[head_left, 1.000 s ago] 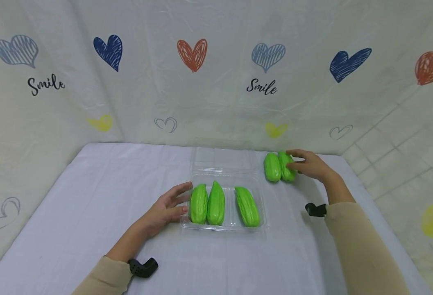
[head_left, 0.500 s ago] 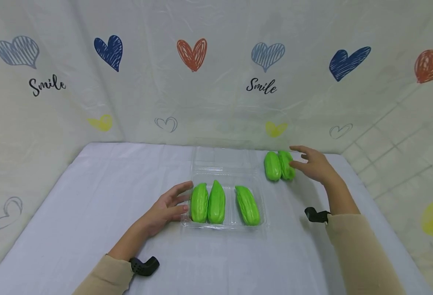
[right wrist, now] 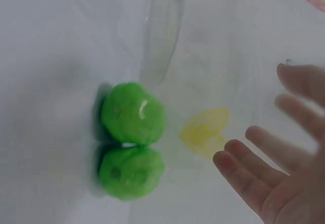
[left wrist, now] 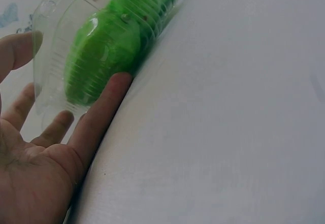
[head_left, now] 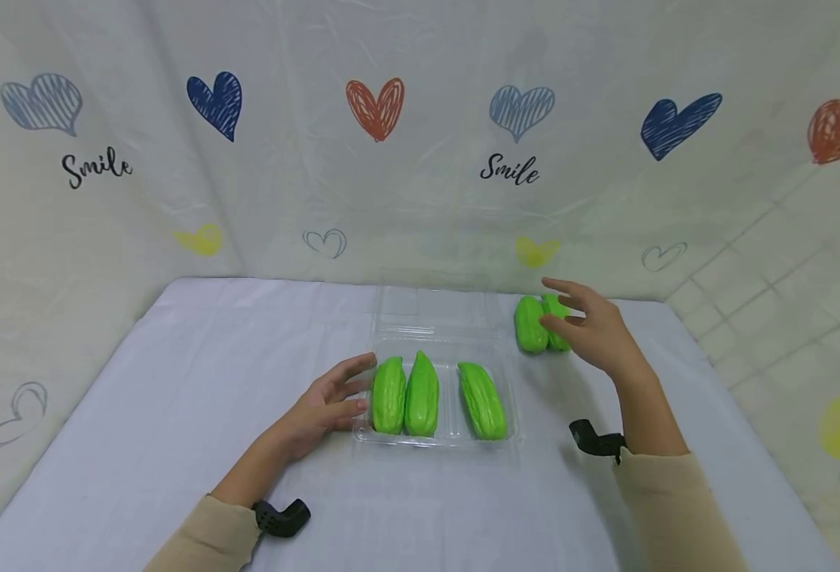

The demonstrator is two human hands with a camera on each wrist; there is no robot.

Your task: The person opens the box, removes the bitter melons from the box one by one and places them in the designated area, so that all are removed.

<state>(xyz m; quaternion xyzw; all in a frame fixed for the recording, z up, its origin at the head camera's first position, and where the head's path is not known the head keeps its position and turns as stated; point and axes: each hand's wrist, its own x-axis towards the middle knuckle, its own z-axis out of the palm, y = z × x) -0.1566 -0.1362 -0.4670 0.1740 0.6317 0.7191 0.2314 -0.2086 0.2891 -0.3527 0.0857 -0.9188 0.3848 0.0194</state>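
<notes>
Three green ridged gourds (head_left: pixel 484 401) lie in a clear plastic clamshell box (head_left: pixel 451 437), two together at its left and one at its right. My left hand (head_left: pixel 323 405) rests against the box's left wall with spread fingers; in the left wrist view a fingertip (left wrist: pixel 119 82) touches the clear plastic near a gourd (left wrist: pixel 101 56). Two more gourds lie side by side on the table at the back right, the left one (head_left: pixel 530 326) in fuller view. My right hand (head_left: pixel 591 326) hovers above them, holding nothing, and partly covers the right one (head_left: pixel 555 306).
The box's lid (head_left: pixel 434 306) stands folded back toward the rear wall sheet (head_left: pixel 434 199), which is printed with hearts. A white cloth (head_left: pixel 176 381) covers the table. Each wrist wears a black device, such as the one on the left (head_left: pixel 282 518).
My right hand has drawn off the right-hand gourd at the back, lifted, then shifted left over the pair. My left hand stays at the box, and the gourds keep their places.
</notes>
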